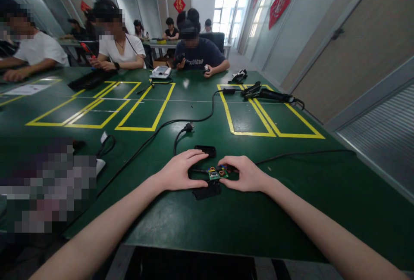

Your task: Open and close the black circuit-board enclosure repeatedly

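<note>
A small green circuit board (213, 175) with copper-coloured coils lies in front of me, between my two hands. My right hand (247, 173) grips its right end, thumb on the near side and fingers on the far side. My left hand (179, 170) is on the other side, its thumb and fingers spread apart around a black cable that leads to the board. Its fingertips are by one black plastic casing half (210, 150), and the thumb is at the edge of another black casing piece (205, 191). Whether the thumb touches that piece I cannot tell.
A black cord with a plug (188, 128) curves beyond my left hand. Long black cables (168, 121) cross the green table (274, 224). Yellow tape rectangles (254, 134) mark its surface. A black tool-like object (268, 94) lies at the far right. Several people sit across the table.
</note>
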Tool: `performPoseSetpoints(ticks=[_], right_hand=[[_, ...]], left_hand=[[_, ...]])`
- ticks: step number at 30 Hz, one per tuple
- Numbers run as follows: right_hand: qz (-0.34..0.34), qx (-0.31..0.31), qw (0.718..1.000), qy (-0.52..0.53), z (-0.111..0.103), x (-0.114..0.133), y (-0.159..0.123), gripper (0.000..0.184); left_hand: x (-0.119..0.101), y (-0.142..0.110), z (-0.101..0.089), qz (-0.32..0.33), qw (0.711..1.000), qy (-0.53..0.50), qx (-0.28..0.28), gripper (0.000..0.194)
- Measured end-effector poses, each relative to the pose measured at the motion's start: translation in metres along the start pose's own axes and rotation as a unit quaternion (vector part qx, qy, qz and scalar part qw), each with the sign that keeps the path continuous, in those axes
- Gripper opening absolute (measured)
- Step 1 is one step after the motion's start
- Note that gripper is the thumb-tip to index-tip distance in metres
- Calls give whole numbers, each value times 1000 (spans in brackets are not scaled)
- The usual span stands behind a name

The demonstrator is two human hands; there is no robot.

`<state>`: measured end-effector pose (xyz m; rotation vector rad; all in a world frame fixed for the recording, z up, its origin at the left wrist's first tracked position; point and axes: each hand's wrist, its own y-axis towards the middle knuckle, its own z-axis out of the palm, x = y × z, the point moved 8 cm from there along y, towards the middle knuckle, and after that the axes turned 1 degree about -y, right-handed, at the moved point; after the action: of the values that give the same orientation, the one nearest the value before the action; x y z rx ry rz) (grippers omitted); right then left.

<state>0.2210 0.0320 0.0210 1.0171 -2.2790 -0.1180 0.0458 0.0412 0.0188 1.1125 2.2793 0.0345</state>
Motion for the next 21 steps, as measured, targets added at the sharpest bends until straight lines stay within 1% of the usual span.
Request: performPoseSetpoints(ticks=[4,6,10,13,17,21], right_hand=[[-14,-11,1000,-4,-3,1,0,17],[-21,-16,999,-20,-2,-2,0,17],[-34,-16,998,-55,1,-4,-1,22],[-24,-14,997,-74,1,-5,-1,23],[-7,-20,998,-51,-3,-5,-1,25],[-9,-27,999,-19,-5,-5,-1,18]], left_hand=[[3,-1,0,-2,1000,-14,0,77],[3,-1,0,-2,1000,-17,-2,74],[3,-1,-1,2,1000,-19,-13,60],[1,0,-2,13,999,-19,-23,50],[-1,0,-5,26,999,-22,-37,36],[-1,1,-7,18,999,-29,-41,24]])
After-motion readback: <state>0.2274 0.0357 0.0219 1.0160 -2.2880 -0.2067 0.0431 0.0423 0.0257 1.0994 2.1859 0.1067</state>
